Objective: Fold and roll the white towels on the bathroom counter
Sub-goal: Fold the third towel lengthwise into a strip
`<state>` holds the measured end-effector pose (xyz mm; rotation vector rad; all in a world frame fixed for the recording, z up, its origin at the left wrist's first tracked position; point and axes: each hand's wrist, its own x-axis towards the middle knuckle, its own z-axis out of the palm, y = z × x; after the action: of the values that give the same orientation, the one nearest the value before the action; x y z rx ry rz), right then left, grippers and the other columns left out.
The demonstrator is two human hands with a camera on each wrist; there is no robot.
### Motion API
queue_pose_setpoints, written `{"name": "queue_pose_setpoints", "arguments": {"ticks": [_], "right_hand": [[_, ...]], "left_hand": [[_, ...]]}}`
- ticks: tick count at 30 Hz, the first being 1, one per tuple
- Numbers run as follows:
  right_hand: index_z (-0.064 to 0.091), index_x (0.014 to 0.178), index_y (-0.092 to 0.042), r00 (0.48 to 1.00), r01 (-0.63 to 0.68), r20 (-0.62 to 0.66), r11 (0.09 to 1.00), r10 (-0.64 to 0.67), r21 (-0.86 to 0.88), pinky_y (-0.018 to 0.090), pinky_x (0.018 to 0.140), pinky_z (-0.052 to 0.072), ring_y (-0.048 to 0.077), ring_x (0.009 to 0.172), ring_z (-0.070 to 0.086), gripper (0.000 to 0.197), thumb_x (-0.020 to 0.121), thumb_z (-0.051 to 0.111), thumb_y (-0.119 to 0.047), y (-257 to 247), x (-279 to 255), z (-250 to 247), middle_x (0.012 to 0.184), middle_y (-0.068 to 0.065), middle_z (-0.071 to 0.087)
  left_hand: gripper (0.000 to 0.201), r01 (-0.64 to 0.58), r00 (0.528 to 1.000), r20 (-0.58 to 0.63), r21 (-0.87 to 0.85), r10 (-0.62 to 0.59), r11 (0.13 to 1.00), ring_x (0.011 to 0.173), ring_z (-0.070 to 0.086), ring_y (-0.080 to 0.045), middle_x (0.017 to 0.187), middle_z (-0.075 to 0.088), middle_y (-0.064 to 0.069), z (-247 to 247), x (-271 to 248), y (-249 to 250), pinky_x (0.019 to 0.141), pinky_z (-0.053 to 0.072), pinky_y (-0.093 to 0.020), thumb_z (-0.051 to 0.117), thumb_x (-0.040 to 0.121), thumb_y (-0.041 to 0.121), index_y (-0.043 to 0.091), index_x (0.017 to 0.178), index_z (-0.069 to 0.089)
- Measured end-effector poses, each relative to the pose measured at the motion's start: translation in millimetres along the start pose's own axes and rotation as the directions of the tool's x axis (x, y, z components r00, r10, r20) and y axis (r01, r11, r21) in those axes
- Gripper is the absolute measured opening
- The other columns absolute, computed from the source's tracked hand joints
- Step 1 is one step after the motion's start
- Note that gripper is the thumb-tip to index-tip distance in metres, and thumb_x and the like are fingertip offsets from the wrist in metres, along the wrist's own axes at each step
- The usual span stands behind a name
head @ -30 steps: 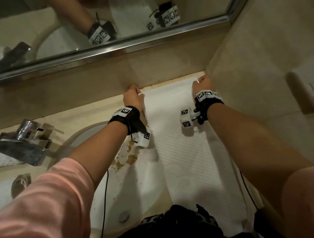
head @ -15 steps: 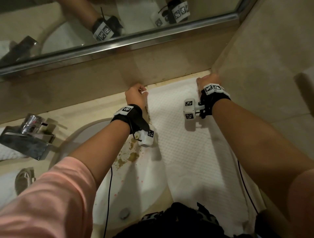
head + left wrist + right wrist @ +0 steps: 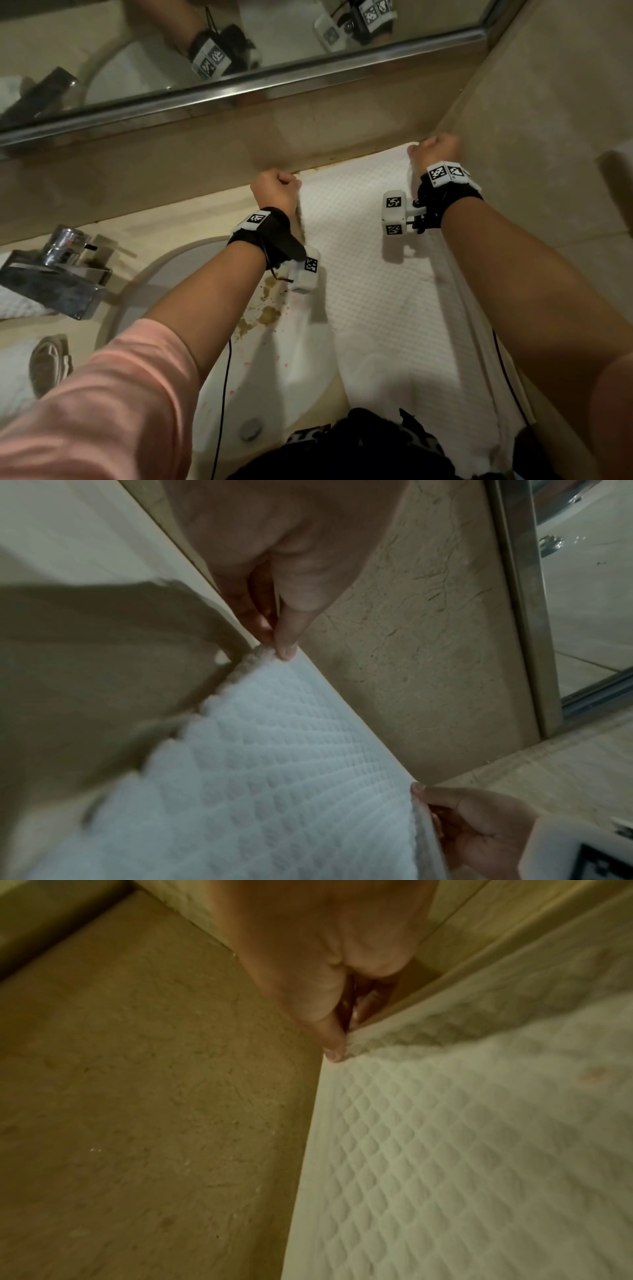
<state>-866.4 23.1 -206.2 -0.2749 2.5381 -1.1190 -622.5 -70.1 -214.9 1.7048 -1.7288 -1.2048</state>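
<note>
Towel [image 3: 370, 301] lies spread on the tabletop [image 3: 191, 222] beside the sink [image 3: 178, 270]. My left hand [image 3: 274, 193] pinches its far left corner; my right hand [image 3: 433, 152] pinches the far right corner.

- The near end of the white waffle-textured towel [image 3: 387, 308] is hidden behind the dark clothing at the head view's bottom edge.
- The chrome faucet [image 3: 54, 274] is cut off by the left edge.
- The right wrist view is blurred, so the stitching of the towel's edge is unclear.
</note>
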Motion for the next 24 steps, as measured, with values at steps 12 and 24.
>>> {"name": "queue_pose_setpoints", "arguments": {"ticks": [12,24], "right_hand": [[0.062,0.067,-0.025,0.992,0.117,-0.036,0.993,-0.117,0.004,0.032,0.067,0.058,0.015,0.062,0.059,0.028,0.076,0.067,0.002,31.7,15.7,20.3,0.067,-0.004,0.060],[0.064,0.105,-0.004,0.975,0.204,-0.048,0.959,-0.217,-0.199,0.017,0.080,0.041,0.019,0.094,0.059,0.039,0.084,0.037,0.015,25.6,-11.8,-3.1,0.113,0.011,0.061]], "left_hand": [[0.020,0.028,0.995,-0.099,-0.019,-0.030,0.999,0.077,0.063,-0.020,0.079,0.069,-0.005,17.9,4.9,-3.7,0.073,0.053,-0.026,0.073,0.072,-0.001,0.013,0.062,0.062],[0.025,-0.219,0.975,-0.007,0.057,0.220,0.974,0.084,0.063,-0.015,0.093,0.069,-0.005,22.4,-4.8,-3.1,0.068,0.038,-0.006,0.054,0.080,-0.007,0.009,0.077,0.074]]}}
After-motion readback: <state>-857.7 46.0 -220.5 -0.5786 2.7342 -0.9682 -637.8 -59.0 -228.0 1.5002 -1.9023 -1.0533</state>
